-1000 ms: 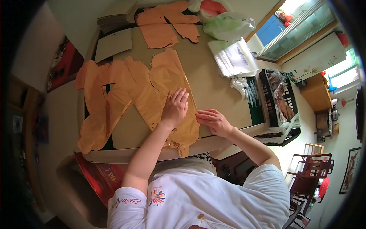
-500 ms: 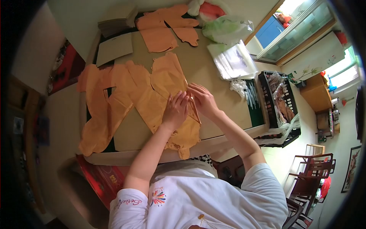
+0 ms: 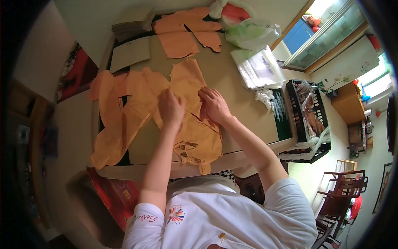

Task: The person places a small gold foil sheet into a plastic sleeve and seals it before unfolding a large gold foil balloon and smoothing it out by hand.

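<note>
A flat orange sheet that looks like a deflated foil balloon [image 3: 191, 79] lies lengthwise before me, with dark printing and rounded tabs at its near end. My left hand [image 3: 172, 107] is at its left edge, fingers curled in and apparently closed on that edge; the fingertips are partly hidden and slightly blurred. On the right side of the same balloon rests my right hand [image 3: 214, 107], its fingers stretched out and lying flat. A crease runs across the balloon below the hands. More orange balloons [image 3: 114, 124] are spread out to the left, and another orange balloon [image 3: 178, 41] lies at the back.
Grey-brown cards [image 3: 130, 54] and a card stack [image 3: 130, 25] are at the back left. At right sit clear plastic sleeves [image 3: 259, 68], a white tangle [image 3: 263, 95], pale straws [image 3: 280, 106] and a black crate [image 3: 309, 116]. A greenish plastic bag [image 3: 251, 33] lies behind.
My left hand has moved left and away from me, from the middle of the balloon to its left edge, and its fingers have curled. My right hand stays near the right edge. The view has shifted slightly.
</note>
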A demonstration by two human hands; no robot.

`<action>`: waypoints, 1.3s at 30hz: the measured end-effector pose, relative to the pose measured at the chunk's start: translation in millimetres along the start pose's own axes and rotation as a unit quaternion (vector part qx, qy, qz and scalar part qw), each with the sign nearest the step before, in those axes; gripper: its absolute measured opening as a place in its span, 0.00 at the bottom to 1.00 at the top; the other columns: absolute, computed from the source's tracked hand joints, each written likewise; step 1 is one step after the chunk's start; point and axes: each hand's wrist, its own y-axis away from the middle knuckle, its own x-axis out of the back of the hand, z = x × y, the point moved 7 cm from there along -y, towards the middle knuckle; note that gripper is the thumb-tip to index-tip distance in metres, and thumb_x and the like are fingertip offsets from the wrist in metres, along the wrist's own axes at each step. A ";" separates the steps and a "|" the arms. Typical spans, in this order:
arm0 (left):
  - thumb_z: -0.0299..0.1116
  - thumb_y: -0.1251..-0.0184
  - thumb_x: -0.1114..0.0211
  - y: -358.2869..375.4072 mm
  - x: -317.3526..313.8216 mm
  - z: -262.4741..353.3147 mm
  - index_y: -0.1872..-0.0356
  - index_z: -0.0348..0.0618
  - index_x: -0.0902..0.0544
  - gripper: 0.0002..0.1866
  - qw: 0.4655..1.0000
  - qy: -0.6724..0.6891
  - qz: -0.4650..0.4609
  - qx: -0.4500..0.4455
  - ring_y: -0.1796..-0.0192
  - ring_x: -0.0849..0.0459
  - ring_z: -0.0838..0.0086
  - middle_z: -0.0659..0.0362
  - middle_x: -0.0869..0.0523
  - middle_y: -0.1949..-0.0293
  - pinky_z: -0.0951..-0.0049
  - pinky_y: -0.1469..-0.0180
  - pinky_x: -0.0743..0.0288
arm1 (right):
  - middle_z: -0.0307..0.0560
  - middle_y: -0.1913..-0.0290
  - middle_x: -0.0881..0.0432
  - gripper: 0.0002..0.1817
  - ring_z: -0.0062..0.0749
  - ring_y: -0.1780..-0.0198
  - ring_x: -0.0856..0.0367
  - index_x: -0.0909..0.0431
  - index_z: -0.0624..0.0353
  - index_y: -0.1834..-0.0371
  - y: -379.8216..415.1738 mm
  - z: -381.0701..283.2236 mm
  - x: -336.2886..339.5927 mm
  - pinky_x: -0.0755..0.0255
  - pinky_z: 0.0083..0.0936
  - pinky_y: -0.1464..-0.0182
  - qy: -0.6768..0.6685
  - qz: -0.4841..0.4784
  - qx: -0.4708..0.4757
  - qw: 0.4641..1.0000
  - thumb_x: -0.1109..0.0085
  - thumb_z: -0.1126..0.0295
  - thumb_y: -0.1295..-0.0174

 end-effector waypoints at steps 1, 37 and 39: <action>0.36 0.38 0.37 -8.1 2.3 -11.7 0.48 0.32 0.26 0.21 0.999 -0.046 0.018 0.022 0.45 0.25 0.50 0.44 0.23 0.51 0.53 0.47 0.27 | 0.53 0.39 0.26 0.22 0.49 0.34 0.32 0.26 0.59 0.42 -0.5 -3.3 1.5 0.39 0.40 0.32 -0.003 -0.001 0.004 1.000 0.45 0.73 0.42; 0.28 0.36 0.43 -4.1 -32.1 26.9 0.52 0.35 0.20 0.14 0.977 -0.035 0.074 -0.199 0.38 0.27 0.53 0.46 0.21 0.45 0.56 0.37 0.33 | 0.53 0.41 0.26 0.23 0.48 0.34 0.33 0.24 0.52 0.41 -3.6 -6.0 -1.4 0.41 0.41 0.32 0.013 -0.012 0.014 1.000 0.44 0.70 0.43; 0.27 0.37 0.44 -2.2 -39.4 22.0 0.49 0.34 0.21 0.15 0.983 -0.018 0.034 -0.179 0.35 0.29 0.52 0.45 0.23 0.41 0.54 0.34 0.36 | 0.53 0.41 0.26 0.23 0.48 0.34 0.33 0.24 0.52 0.41 -6.4 -4.9 -0.7 0.41 0.41 0.32 0.002 -0.028 0.003 1.000 0.44 0.70 0.43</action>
